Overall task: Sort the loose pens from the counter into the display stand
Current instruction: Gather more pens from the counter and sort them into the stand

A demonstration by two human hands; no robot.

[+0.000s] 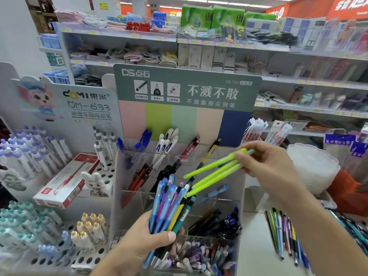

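The right hand (266, 164) pinches three slim, matte lime-green pens (213, 172) at their capped ends, slanting down-left above the clear acrylic display stand (240, 188). The left hand (143, 238) has its fingers clenched round a fanned bundle of glossy blue, purple, yellow and teal pens (169, 204) over the stand's front compartments. More loose pens (284, 232) lie on the smooth white bench (256, 246), right of the stand.

I see three lime pens (214, 170) slanting down-left from my right hand (266, 166), a mixed bundle (171, 208) upright in my left hand (143, 238), above the clear stand (240, 198); loose pens (282, 232) lie below my right hand.
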